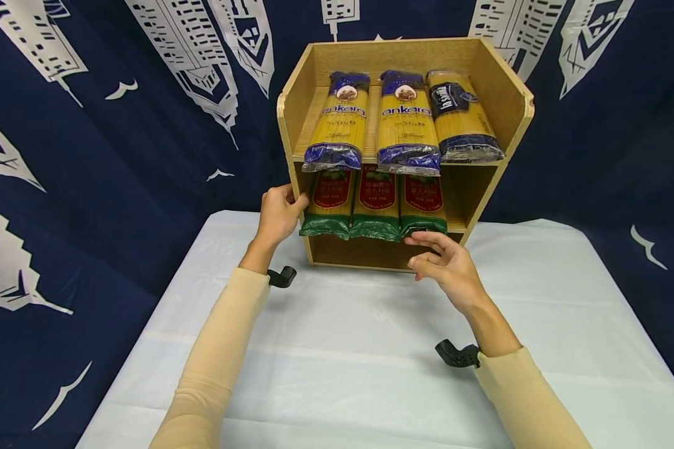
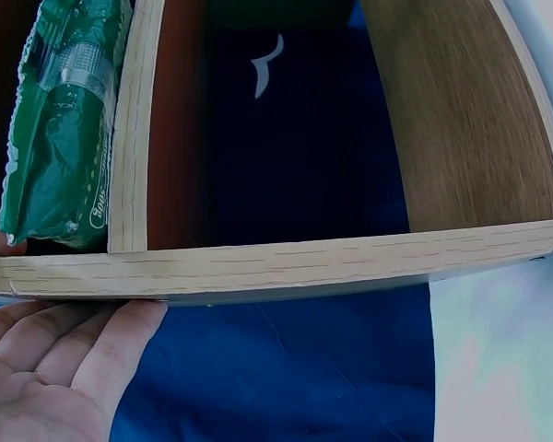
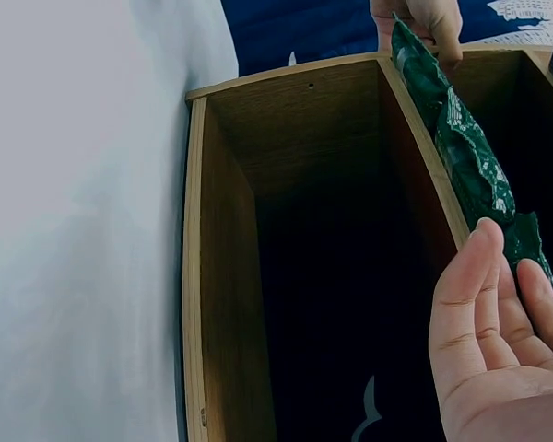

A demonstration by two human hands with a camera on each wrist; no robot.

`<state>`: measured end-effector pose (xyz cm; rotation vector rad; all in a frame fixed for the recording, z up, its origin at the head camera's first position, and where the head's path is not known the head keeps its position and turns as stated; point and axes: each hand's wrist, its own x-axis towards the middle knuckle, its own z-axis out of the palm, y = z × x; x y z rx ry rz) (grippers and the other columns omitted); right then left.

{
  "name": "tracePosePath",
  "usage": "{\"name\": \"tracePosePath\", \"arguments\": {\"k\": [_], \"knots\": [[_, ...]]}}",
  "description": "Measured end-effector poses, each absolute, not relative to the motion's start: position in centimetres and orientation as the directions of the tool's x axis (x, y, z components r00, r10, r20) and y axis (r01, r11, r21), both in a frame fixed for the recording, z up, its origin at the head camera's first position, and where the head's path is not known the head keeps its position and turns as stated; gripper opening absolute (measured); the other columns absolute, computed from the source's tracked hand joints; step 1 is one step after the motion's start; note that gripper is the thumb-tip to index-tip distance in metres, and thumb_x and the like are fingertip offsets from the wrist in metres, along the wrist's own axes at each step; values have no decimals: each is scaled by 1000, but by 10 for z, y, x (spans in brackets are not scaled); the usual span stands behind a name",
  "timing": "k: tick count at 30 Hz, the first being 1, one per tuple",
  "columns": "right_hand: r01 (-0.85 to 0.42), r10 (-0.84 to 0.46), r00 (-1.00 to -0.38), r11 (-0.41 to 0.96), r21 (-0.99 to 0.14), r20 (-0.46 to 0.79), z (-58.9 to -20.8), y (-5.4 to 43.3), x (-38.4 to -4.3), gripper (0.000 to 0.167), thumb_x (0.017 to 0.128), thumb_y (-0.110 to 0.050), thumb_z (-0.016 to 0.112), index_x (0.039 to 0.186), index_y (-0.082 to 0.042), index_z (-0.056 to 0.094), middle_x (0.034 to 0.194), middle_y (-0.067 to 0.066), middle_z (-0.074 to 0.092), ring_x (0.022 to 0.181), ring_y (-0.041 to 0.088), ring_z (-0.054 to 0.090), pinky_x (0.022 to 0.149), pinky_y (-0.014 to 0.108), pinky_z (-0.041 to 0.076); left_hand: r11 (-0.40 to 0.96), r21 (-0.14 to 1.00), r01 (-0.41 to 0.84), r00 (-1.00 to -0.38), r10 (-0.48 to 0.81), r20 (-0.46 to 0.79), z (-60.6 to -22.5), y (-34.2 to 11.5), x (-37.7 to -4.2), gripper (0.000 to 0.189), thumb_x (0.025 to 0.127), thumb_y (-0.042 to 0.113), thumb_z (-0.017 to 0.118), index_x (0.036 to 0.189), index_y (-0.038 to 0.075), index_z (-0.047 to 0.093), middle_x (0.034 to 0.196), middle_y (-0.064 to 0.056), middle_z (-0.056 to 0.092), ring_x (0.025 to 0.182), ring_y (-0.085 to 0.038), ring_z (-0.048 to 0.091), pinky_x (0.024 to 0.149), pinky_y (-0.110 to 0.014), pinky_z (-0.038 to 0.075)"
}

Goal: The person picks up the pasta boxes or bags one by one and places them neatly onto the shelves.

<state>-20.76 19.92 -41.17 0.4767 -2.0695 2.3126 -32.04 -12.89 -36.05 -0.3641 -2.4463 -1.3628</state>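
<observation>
A light wooden shelf unit (image 1: 309, 255) stands on the table, its compartments stacked. My left hand (image 1: 278, 215) grips the unit's left side panel (image 2: 286, 265), fingers along the outside and the thumb over the front edge. Three green-ended spaghetti packs, left (image 1: 330, 202), middle (image 1: 376, 202) and right (image 1: 423, 199), lie side by side on the middle level. At the front end of the right pack, my right hand (image 1: 446, 265) has its fingers loosely bent, fingertips right at the green wrapper (image 3: 479, 175), thumb lower and apart.
On the top level lie two blue-and-yellow ankara spaghetti packs, left (image 1: 339, 121) and middle (image 1: 407, 121), and a dark-labelled pasta pack (image 1: 466, 118) at right. The bottom compartment (image 1: 365, 252) is open at the front. A white cloth covers the table (image 1: 359, 349); a dark blue patterned curtain (image 1: 146, 156) hangs behind.
</observation>
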Motion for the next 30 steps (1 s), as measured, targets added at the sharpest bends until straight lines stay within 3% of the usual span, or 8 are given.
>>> {"name": "tracePosePath", "arguments": {"k": [10, 20, 30], "knots": [[-208, -229, -948, -80, -975, 221, -412, 202, -201, 55, 92, 6, 70, 141, 9, 46, 132, 13, 58, 85, 17, 68, 65, 28, 56, 516, 772, 373, -917, 78, 391, -361, -125, -325, 26, 98, 14, 62, 109, -5, 75, 102, -19, 75, 95, -28, 72, 81, -42, 59], [-257, -219, -945, 32, -966, 244, -412, 209, -193, 53, 93, 2, 70, 141, 0, 49, 134, 12, 57, 88, 19, 67, 65, 29, 56, 530, 768, 360, -921, 70, 384, -360, -119, -331, 24, 99, 14, 60, 107, -3, 76, 98, -17, 76, 90, -25, 71, 77, -39, 57], [-315, -199, -940, 186, -931, 278, -404, 208, -182, 57, 93, -3, 73, 144, -2, 47, 138, 11, 56, 99, 24, 66, 86, 25, 56, 538, 760, 365, -905, 13, 426, -364, -120, -328, 25, 99, 15, 61, 112, -1, 75, 99, -14, 76, 86, -25, 71, 72, -37, 56]]}}
